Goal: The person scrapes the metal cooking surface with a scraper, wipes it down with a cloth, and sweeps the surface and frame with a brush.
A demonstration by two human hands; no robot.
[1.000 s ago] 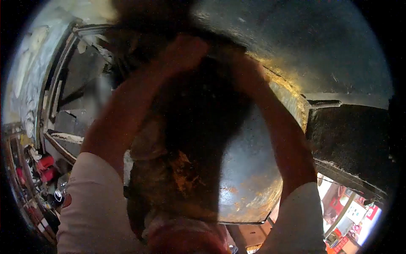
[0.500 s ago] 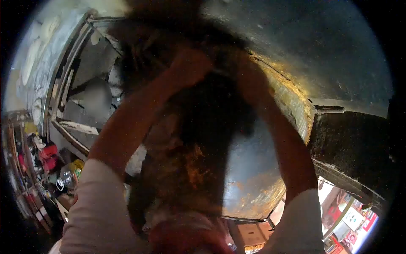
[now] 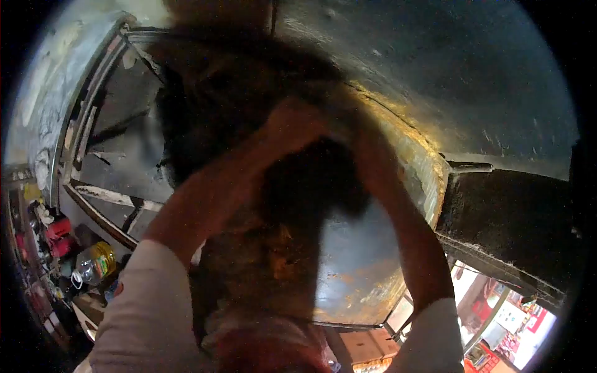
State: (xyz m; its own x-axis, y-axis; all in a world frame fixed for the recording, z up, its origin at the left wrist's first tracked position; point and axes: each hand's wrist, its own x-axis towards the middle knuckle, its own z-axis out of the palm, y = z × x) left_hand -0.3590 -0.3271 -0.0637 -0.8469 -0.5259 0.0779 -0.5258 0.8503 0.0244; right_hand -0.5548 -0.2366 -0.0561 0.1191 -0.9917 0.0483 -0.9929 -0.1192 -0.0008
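"Upper centre: your left hand (image 3: 300,124)?"
"Shadowed, lower than a second ago; grip, cannot tell."
"Lower centre?"
"Rust-marked metal panel (image 3: 360,255), below both hands."
"Further right?"
"Your right hand (image 3: 368,148), also lower, grip unclear; reach seems shorter, work likely nearer you."

Left of the left hand (image 3: 301,124): dark frame (image 3: 111,196), lower bar flaking pale; mottled whitish wall (image 3: 42,109) beyond. Cluttered shelves (image 3: 38,283) farther below. Upper right of the right hand (image 3: 367,146): scuffed blue-grey surface (image 3: 448,74), wall or ceiling unclear. Lower right: blackish panel (image 3: 507,217), then bright opening (image 3: 507,317).
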